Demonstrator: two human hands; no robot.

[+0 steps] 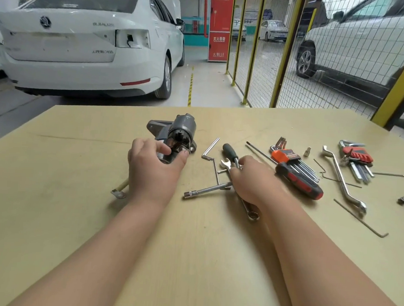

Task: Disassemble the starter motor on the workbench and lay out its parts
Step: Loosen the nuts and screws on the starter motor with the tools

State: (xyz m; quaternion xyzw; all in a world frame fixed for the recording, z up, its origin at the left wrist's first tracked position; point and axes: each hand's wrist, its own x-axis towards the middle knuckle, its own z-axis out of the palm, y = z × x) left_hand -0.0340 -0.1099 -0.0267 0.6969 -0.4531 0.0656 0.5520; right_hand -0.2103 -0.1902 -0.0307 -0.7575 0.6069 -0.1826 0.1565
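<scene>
Left grip [155,167] is clamped on the near end of the starter motor [181,130], thumb and fingers curled round its dark body; the motor lies on its side on the desk [74,216], left of centre, with its mounting flange pointing far and left. Right grip [251,180] is closed down over the combination spanner [251,211], which runs under the palm with its open end showing at the far side and its ring end at the near side.

Several things could go wrong from here. The motor's body is round and only one hand steadies it, so a hard pull on a fastener would probably roll or twist it out of that hold. The spanner lies tangled with the green-handled screwdriver [230,151] and the T-handle socket driver [207,191], both touching or just beside it; lifting it carelessly could drag them along or knock them toward the motor. Any nut or bolt freed could get lost among the hex key sets [290,160] and loose keys on the right, so laying parts out needs the bare surface nearer the person. Whether the spanner fits cannot be told; a loose fit would likely slip and round the fastener.
</scene>
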